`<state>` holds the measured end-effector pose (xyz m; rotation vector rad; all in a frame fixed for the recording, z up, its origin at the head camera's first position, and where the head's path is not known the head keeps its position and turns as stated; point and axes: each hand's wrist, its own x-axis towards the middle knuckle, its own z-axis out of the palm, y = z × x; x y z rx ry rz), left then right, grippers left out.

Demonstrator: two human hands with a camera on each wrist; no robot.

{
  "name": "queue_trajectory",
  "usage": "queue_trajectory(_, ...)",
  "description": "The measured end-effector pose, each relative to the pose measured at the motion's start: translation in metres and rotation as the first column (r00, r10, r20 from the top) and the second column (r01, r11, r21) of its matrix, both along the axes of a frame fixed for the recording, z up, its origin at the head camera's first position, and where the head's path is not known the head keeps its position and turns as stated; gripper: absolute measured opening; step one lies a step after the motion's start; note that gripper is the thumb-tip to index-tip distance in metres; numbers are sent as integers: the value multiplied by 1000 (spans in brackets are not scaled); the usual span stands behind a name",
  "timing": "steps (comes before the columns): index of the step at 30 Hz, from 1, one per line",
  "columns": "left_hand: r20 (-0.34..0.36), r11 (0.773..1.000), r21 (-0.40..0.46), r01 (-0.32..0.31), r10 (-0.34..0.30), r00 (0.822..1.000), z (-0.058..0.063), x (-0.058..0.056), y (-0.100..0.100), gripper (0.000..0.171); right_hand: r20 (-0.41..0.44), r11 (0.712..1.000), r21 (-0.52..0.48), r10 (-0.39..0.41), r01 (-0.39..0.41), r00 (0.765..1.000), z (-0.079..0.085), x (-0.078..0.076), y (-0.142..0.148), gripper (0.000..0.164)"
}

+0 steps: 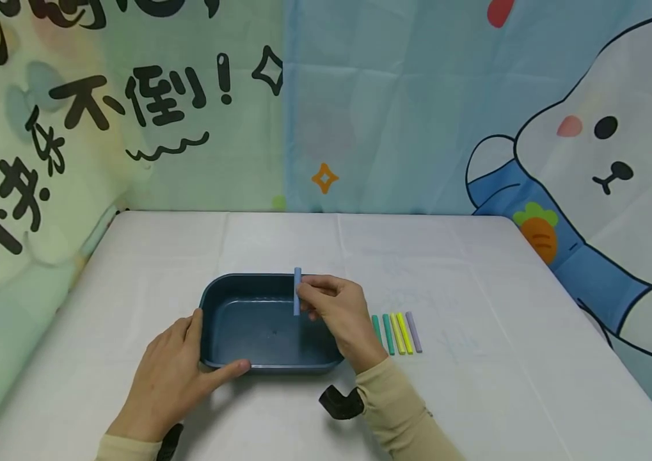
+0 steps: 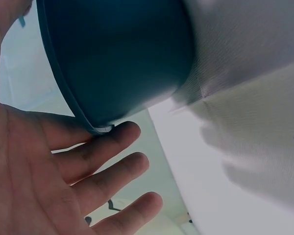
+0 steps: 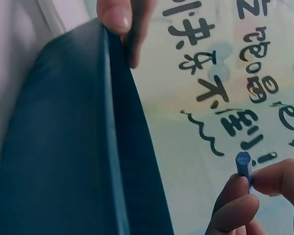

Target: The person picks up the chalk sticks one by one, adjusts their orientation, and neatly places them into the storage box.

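While the right grip (image 1: 338,314) pinches a partly hidden stick (image 3: 243,161), the left (image 1: 177,374), spread, touches the tray (image 1: 253,336).

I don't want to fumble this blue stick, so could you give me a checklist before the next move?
1. Blue stick pinched by the right hand: ok.
2. Stick apart from the tray: ok, held up above it.
3. Left hand touching the tray's left end: ok.
4. Visible tray floor free of sticks: ok.
5. Tray floor hidden by the right hand: cannot tell.
6. Stick set down: not ok, it is in the fingers.
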<state>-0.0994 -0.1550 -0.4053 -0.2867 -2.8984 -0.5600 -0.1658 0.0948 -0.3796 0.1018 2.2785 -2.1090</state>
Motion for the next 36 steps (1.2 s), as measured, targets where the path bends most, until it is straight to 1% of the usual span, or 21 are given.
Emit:
queue_trajectory(2, -22, 1000, -10, 5, -6, 1000, -1, 0, 0, 118, -4, 1000, -3, 8, -8, 1000, -2, 0, -6, 21)
queue_trajectory(4, -28, 1000, -20, 6, -7, 1000, -2, 1, 0, 118, 2, 1000, -2, 19, -19, 1000, -4, 0, -12, 21)
queue_trajectory(11, 28, 998, -62, -32, 34, 999, -4, 7, -2, 124, 30, 998, 9, 68, -69, 997, -13, -1, -32, 23)
queue_trajectory(18, 1, 998, -57, -24, 24, 1000, -4, 5, -1, 123, 55, 994, 51, 98, -100, 994, -17, -2, -45, 23)
queue_trajectory(27, -13, 998, -63, -7, 6, 1000, -2, 3, 2, 122, 106, 991, 78, 101, -109, 989, -25, -4, -57, 18)
queue_trajectory(31, -33, 999, -53, 0, -1, 999, -1, 3, 2, 121, 119, 990, 80, 105, -115, 987, -24, -5, -64, 15)
queue_trajectory(36, -35, 999, -30, 10, -11, 999, 1, 3, 2, 120, 156, 984, 128, 102, -123, 982, -22, -6, -75, 9)
